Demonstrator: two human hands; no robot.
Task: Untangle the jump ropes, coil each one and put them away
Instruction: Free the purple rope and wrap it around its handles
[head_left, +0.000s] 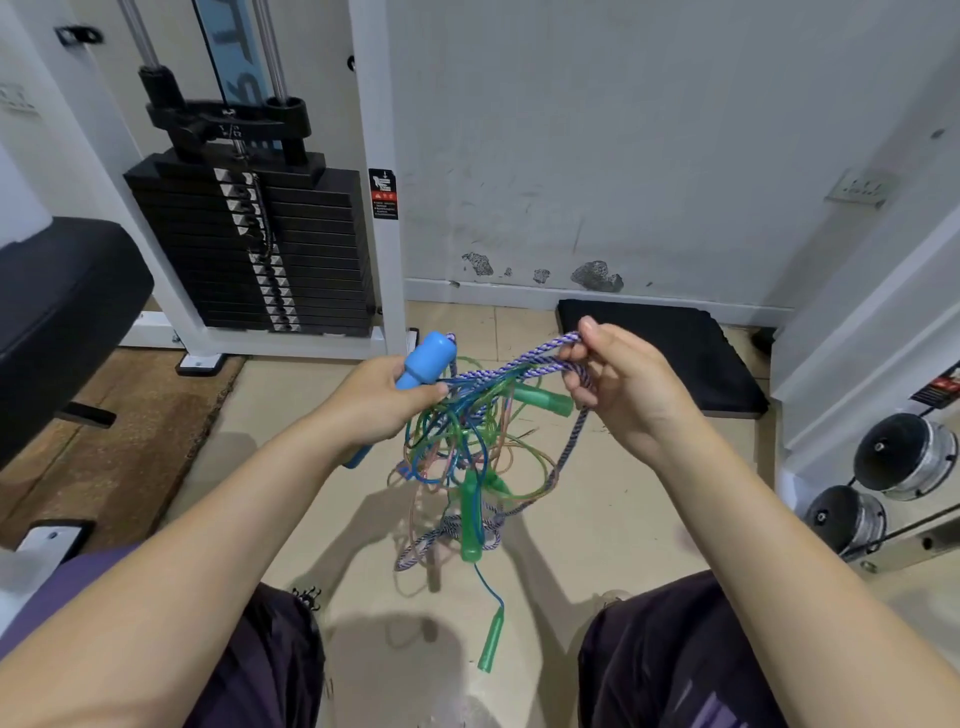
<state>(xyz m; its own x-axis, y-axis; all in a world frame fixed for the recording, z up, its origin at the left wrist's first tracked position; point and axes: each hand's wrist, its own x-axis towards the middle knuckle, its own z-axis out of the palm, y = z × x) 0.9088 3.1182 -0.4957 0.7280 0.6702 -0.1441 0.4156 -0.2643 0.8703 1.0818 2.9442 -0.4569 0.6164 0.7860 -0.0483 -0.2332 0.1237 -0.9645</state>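
Observation:
A tangle of jump ropes hangs in the air between my knees, with thin green, blue and pink cords knotted together. My left hand grips a thick blue handle at the top left of the tangle. My right hand pinches a loop of purple-and-white braided rope at the top right. One green handle sticks out just below my right hand. Another green handle hangs lower in the knot, and a third green handle dangles lowest on a blue cord.
A black weight stack in a white frame stands at the back left, with a black padded bench beside it. A black mat lies by the wall. Dumbbells sit on a rack at the right. The floor is beige tile.

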